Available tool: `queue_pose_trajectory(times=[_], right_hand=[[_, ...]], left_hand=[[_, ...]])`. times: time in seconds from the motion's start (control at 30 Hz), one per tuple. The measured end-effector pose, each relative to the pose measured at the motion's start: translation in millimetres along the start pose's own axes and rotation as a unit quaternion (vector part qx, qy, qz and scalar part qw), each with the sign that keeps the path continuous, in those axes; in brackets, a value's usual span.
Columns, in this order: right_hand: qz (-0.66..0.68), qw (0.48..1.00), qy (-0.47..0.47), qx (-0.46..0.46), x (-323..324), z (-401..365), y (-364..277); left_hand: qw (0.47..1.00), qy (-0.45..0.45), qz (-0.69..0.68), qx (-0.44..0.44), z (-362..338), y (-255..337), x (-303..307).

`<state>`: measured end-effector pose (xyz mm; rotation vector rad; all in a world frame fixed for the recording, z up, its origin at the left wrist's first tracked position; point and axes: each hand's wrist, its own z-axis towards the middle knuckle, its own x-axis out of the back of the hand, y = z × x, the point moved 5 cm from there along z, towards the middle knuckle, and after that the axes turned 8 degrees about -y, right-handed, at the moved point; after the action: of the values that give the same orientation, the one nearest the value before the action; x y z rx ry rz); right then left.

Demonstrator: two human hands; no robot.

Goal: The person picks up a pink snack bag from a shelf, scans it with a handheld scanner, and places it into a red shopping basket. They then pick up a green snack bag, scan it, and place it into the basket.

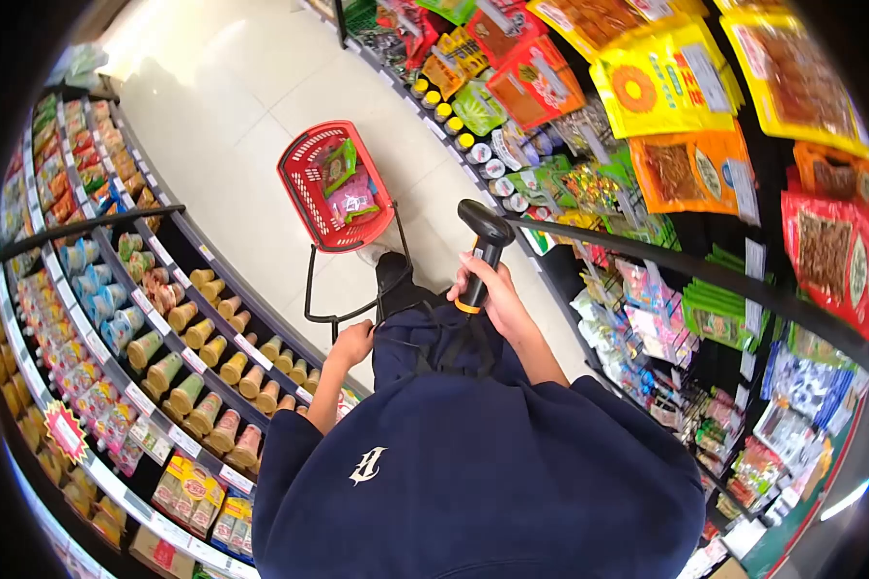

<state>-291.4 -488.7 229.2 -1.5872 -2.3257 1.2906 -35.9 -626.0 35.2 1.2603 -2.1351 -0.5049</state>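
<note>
My right hand [488, 287] is wrapped round the handle of a black barcode scanner [486, 227] with an orange band at its base. My left hand [353, 342] is closed round the black handle [321, 317] of a red basket cart. Ahead of me, the red basket [299, 183] holds a green packet [339, 166] and a pink and green packet [355, 198]. The scanner is to the right of the basket, apart from it.
Curved shelves with rows of cups [199, 333] and small packets run along the left. On the right, hanging snack bags [647, 82] and jars [493, 169] line a rack, with a dark rail [686, 262] across it. Pale floor tiles [227, 92] lie between them.
</note>
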Motion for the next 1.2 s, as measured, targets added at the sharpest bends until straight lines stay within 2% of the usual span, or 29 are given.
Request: queue_pose_trajectory(times=[0.07,0.17,0.27,0.37,0.43,0.47,0.5,0.57,0.77,0.97,1.0,1.1,1.13,1.2], right_hand=[[0.013,1.0,0.001,0.023,12,-10,3],[0.026,0.999,0.011,0.025,36,-33,11],[0.045,0.996,0.045,0.054,61,-70,19],[0.086,0.989,0.076,0.091,93,-113,43],[0.118,0.982,0.104,0.105,116,-143,62],[0.125,0.979,0.12,0.111,128,-157,72],[0.133,0.976,0.13,0.116,138,-171,83],[0.158,0.966,0.159,0.125,158,-199,104],[0.205,0.937,0.208,0.19,203,-272,150],[0.237,0.916,0.242,0.217,225,-313,178],[0.245,0.914,0.244,0.213,230,-317,180],[0.251,0.911,0.248,0.215,235,-326,183],[0.249,0.909,0.25,0.221,235,-329,182],[0.245,0.91,0.246,0.226,235,-329,183]], left_hand=[[0.999,0.015,0.047,0.001,2,9,-8],[0.987,0.077,0.131,-0.051,7,19,-28],[0.987,0.056,0.136,-0.07,24,30,-51],[0.983,0.042,0.155,-0.088,57,16,-85],[0.986,0.042,0.151,-0.064,72,18,-102],[0.971,0.042,0.205,-0.113,77,22,-112],[0.978,0.041,0.198,-0.06,98,5,-124],[0.978,0.044,0.206,0.003,88,40,-123],[0.951,0.121,0.28,-0.054,92,41,-150],[0.958,0.184,0.216,-0.035,100,65,-147],[0.937,0.21,0.258,-0.104,98,78,-149],[0.917,0.216,0.301,-0.145,108,92,-143],[0.896,0.219,0.335,-0.191,113,92,-143],[0.904,0.221,0.333,-0.151,118,80,-147]])
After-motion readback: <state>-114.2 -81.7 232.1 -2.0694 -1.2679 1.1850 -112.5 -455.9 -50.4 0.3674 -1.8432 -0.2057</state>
